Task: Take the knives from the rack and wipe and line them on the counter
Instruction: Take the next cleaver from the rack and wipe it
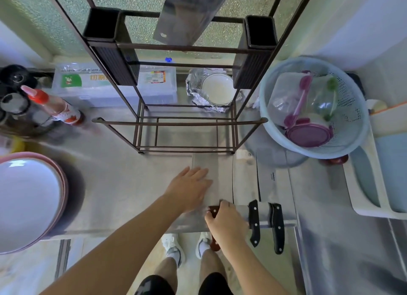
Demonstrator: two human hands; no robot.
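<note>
**Setting the third knife in the row**

The right hand (pixel 224 223) has its fingers curled tight around the brown handle (pixel 213 211) of a cleaver (pixel 206 180). The left hand (pixel 190 187) lies flat, fingers together, on the blade. She should press softly and keep fingers off the sharp edge. Two black-handled knives (pixel 265 206) lie just beside it (handles hang over the counter (pixel 114 184) edge). The rack (pixel 180 127) stands close behind; open room is left.
</note>
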